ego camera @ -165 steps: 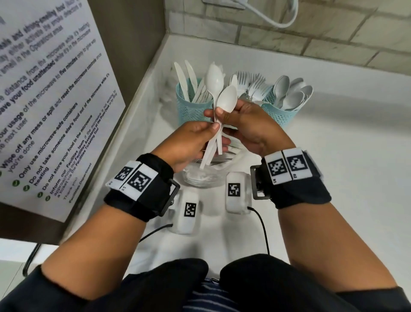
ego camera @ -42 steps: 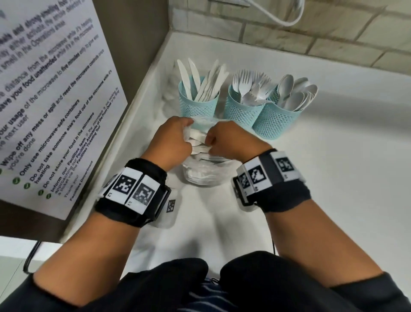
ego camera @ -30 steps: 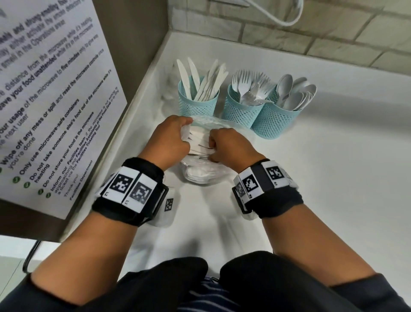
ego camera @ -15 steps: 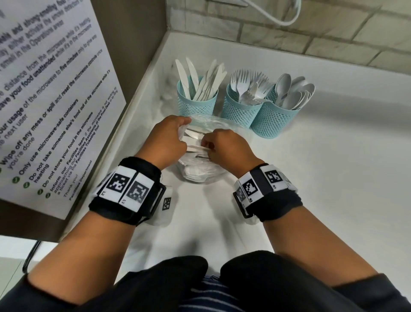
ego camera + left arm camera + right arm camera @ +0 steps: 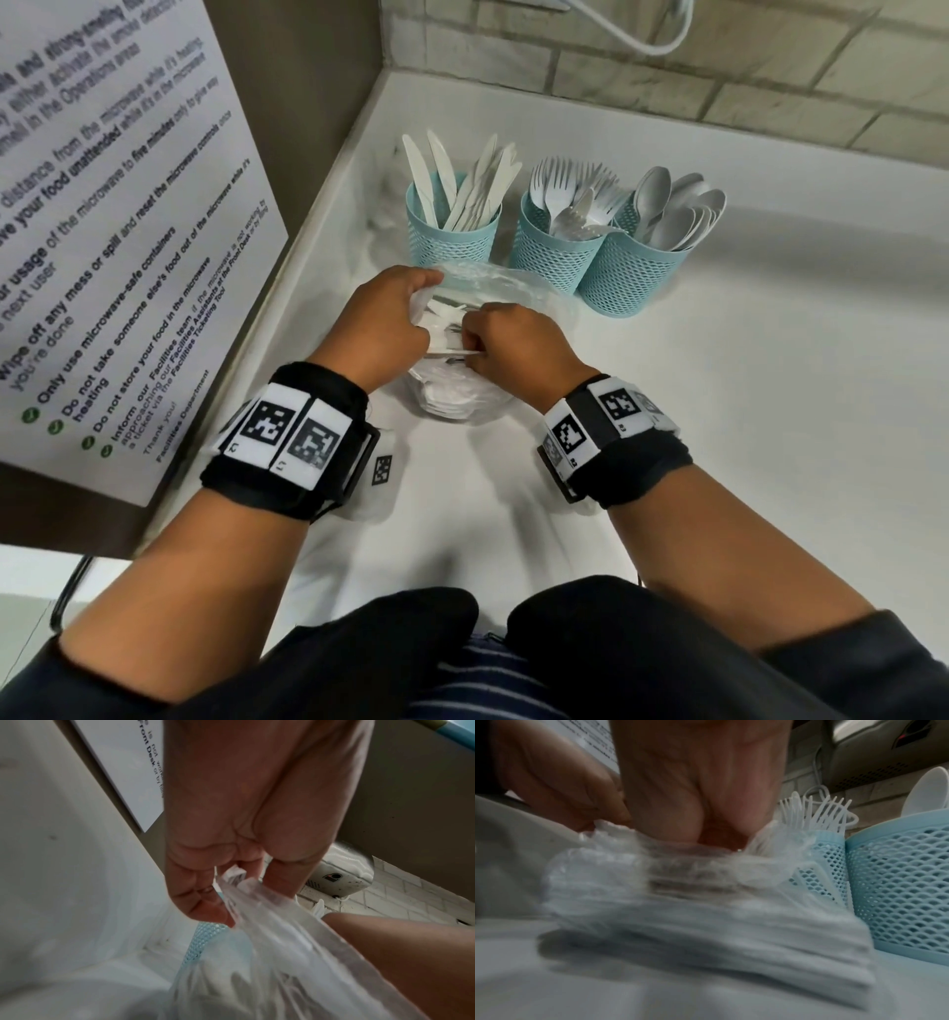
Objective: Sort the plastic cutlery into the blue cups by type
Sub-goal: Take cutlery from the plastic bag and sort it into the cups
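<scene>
Three blue mesh cups stand at the back of the white counter: the left cup holds knives, the middle cup forks, the right cup spoons. In front of them lies a clear plastic bag of white cutlery. My left hand pinches the bag's open edge between thumb and fingers. My right hand reaches into the bag's mouth with curled fingers around thin white cutlery handles. In the right wrist view the bag is blurred and the fingertips are hidden inside it.
A notice board on a brown panel closes the left side. A brick wall with a white cable runs along the back. The counter stretches out to the right of the cups.
Earlier both hands held spoons up in front of the cups. Over the last second both hands stay at the bag, the right hand working slightly deeper into its mouth.
</scene>
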